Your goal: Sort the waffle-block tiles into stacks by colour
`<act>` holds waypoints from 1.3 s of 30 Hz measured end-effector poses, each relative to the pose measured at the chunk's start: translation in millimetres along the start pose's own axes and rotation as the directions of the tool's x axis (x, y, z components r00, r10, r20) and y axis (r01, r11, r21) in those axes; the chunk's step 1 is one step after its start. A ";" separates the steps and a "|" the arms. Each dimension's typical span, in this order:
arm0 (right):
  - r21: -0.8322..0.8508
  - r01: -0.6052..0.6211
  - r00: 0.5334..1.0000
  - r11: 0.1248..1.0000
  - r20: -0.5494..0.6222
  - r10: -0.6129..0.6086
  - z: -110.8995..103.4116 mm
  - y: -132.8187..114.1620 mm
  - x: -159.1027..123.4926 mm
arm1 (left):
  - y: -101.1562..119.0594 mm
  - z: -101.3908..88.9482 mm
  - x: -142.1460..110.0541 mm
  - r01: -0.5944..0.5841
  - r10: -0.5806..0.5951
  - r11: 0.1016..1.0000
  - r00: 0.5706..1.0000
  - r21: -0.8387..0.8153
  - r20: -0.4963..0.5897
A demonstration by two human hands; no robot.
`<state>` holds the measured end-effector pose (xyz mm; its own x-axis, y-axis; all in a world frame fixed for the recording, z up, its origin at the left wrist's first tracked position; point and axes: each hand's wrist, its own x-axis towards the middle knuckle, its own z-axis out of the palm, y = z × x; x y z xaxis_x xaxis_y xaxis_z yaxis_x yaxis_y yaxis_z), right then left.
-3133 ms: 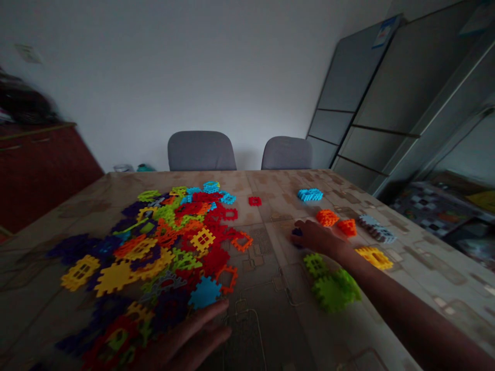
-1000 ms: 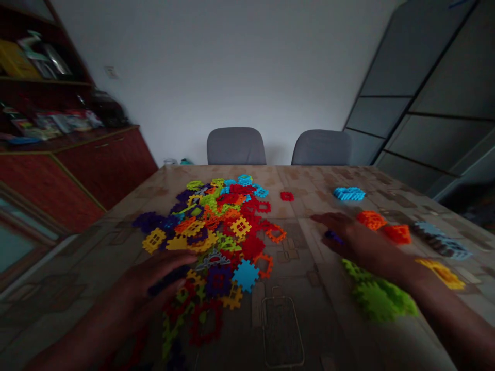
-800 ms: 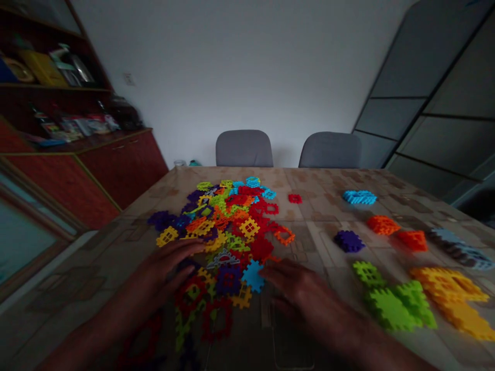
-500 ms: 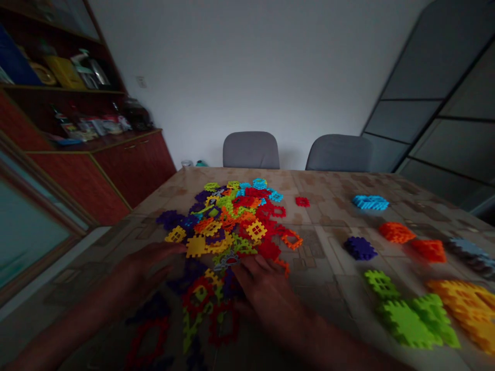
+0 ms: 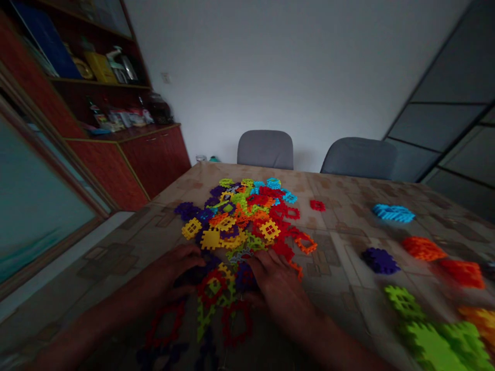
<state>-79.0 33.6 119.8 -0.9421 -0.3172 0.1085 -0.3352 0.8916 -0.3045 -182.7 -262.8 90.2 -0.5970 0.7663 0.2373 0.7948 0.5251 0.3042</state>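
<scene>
A pile of plastic interlocking building tiles (image 5: 247, 211) in several colours lies on the table before me. My left hand (image 5: 180, 268) rests at the pile's near left side, fingers bent and thumb apart, over dark purple tiles; whether it grips one is hard to see. My right hand (image 5: 280, 286) lies on the near right part, fingers apart, touching a grey tile (image 5: 242, 254) and beside a purple tile (image 5: 245, 276). Between my hands are a red frame tile (image 5: 212, 287) and a green tile (image 5: 204, 315). A yellow square tile (image 5: 211, 239) sits just beyond my left hand.
Sorted tiles stand at the right: a blue stack (image 5: 393, 213), a purple stack (image 5: 381, 260), orange tiles (image 5: 423, 248), green tiles (image 5: 433, 342) and yellow tiles (image 5: 481, 324). One red tile (image 5: 317, 205) lies apart. Two grey chairs (image 5: 265, 149) stand behind the table.
My view has swung left, shifting the scene rightward. My left hand has moved in over the purple tiles, with its fingers bending. My right hand stays on the pile.
</scene>
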 end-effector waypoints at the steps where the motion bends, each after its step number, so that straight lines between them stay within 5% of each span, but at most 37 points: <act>1: 0.004 -0.004 1.000 1.000 -0.008 0.004 1.2 0.3 -0.2 | 0.3 1.7 0.8 0.001 -0.001 1.000 1.000 -0.006 0.008; 12: -0.046 0.035 0.999 0.998 0.011 -0.034 0.9 3.6 -6.2 | 11.7 3.6 12.6 0.019 -0.019 1.000 0.997 -0.001 -0.075; 18: 0.117 -0.005 1.000 0.993 0.001 0.005 -2.2 8.8 -12.8 | 18.4 8.6 54.6 0.026 -0.016 0.998 0.984 0.055 -0.180; 23: 0.089 0.093 0.995 0.992 0.022 -0.096 11.5 18.2 -47.6 | 23.9 20.3 84.7 0.055 -0.045 0.998 0.978 0.040 -0.202; 31: -0.009 0.182 0.983 0.983 -0.018 -0.182 65.4 43.8 -86.0 | 31.5 28.3 78.9 0.168 -0.158 0.986 0.956 0.020 -0.249; 39: 0.170 0.146 0.989 0.975 -0.038 -0.141 53.6 41.8 -73.9 | 40.5 27.7 74.6 0.071 -0.074 0.997 0.970 -0.025 -0.231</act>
<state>-23.4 77.0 48.4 -0.8847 -0.4274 0.1863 -0.4639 0.7676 -0.4422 -192.0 -174.1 94.7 -0.6633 0.6187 0.4210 0.7478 0.5686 0.3428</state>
